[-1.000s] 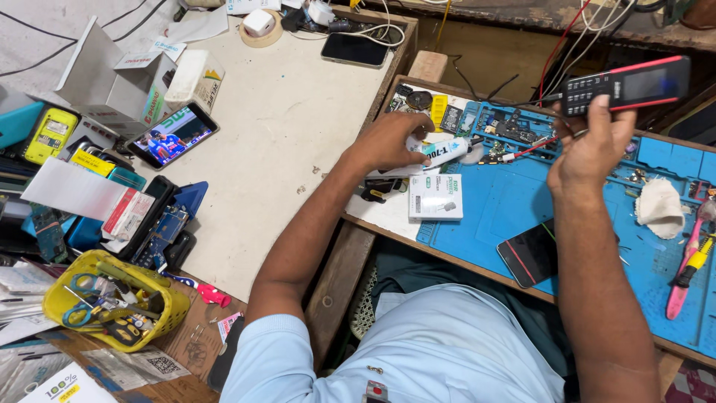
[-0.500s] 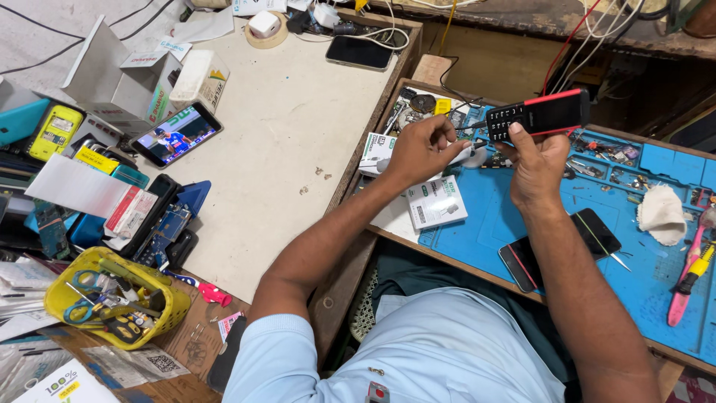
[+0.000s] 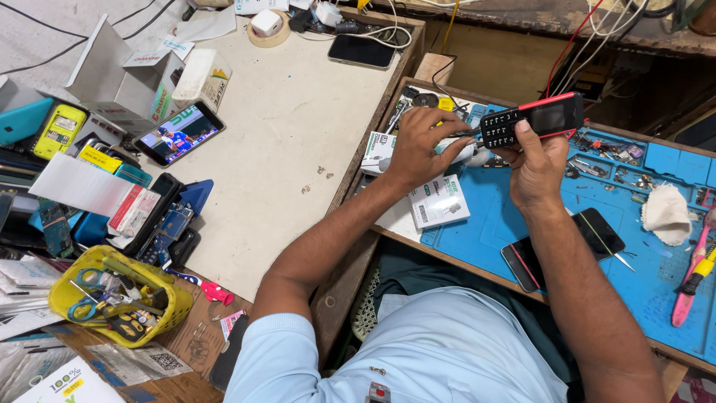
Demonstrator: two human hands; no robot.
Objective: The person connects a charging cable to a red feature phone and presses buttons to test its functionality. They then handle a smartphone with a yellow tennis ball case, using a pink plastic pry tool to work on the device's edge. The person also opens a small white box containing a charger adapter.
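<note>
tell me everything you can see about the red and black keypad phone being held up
The keypad phone is a slim bar handset with a red edge and a black face. Its dark screen sits at the right end, and rows of small pale keys fill the left end. It looks like plastic. It lies roughly level, tilted slightly, above the blue work mat. The right hand grips it from below, thumb on the face beside the keys. The left hand reaches its keypad end.
</note>
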